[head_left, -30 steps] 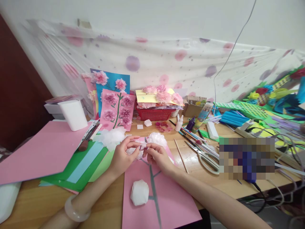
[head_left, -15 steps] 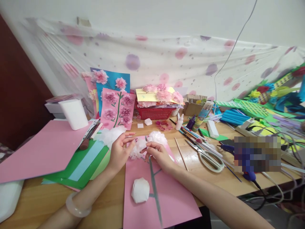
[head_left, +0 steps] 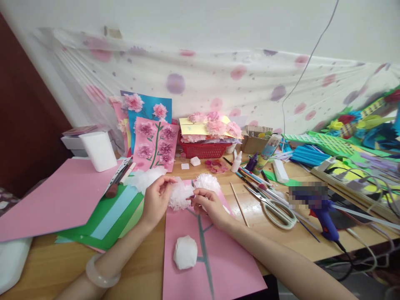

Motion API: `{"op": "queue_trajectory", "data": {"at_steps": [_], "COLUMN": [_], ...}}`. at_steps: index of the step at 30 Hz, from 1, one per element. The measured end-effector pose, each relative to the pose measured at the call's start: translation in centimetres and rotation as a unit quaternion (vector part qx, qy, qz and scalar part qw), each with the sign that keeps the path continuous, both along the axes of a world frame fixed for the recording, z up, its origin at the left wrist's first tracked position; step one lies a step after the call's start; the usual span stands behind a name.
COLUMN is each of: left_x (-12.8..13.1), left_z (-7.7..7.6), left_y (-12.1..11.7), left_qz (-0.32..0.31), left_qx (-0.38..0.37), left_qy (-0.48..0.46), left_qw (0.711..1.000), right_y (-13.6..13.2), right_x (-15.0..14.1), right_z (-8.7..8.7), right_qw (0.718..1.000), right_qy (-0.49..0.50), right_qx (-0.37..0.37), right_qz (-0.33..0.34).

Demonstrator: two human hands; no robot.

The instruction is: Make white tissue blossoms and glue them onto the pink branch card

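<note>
A white tissue-paper flower (head_left: 178,199) sits at the upper left of a pink sheet (head_left: 233,266) painted with a grey-green stem. My left hand (head_left: 157,199) is at the flower's left edge, fingertips pinched on its tissue. From the right, my right hand (head_left: 208,205) pinches a thin petal of the same flower between thumb and fingers. Another fluffy white flower (head_left: 206,182) rests just beyond my right hand. Lower on the sheet lies a rounded white tissue bundle (head_left: 185,252), left of the stem.
Scissors (head_left: 279,213), a wooden stick (head_left: 239,204) and a blue glue gun (head_left: 325,216) lie to the right. Coloured sheets (head_left: 59,196) and loose white tissue (head_left: 145,177) are on the left. Behind stand a red basket (head_left: 204,150) and finished flower pictures (head_left: 154,143).
My left thumb and fingers, spread apart before, have come together at the flower's edge. My right hand has barely moved, and the view has shifted slightly.
</note>
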State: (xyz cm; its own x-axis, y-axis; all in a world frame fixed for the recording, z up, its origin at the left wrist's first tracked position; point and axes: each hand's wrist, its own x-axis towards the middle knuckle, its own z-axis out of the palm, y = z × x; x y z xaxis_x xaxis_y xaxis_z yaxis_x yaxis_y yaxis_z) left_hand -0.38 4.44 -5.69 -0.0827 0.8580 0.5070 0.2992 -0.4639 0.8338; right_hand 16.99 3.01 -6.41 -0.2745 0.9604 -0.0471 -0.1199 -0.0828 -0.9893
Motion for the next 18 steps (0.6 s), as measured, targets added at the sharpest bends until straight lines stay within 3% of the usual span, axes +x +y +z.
{"op": "queue_trajectory", "data": {"at_steps": [4, 8, 18], "left_x": [0.6, 0.9, 0.6], "left_z": [0.2, 0.4, 0.1], "left_y": [-1.0, -1.5, -0.6], "left_qz": [-0.088, -0.128, -0.044], "left_qx": [0.02, 0.0, -0.108], "left_qy": [0.099, 0.088, -0.055], "left_qw": [0.991, 0.988, 0.992], "right_y": [-0.1, -0.1, 0.0], "right_x": [0.1, 0.1, 0.0], "right_z": [0.1, 0.1, -0.2], "right_qw": [1.0, 0.999, 0.999], "right_qy": [-0.004, -0.009, -0.026], "right_qx": [0.022, 0.036, 0.022], "right_qz": [0.005, -0.002, -0.002]}}
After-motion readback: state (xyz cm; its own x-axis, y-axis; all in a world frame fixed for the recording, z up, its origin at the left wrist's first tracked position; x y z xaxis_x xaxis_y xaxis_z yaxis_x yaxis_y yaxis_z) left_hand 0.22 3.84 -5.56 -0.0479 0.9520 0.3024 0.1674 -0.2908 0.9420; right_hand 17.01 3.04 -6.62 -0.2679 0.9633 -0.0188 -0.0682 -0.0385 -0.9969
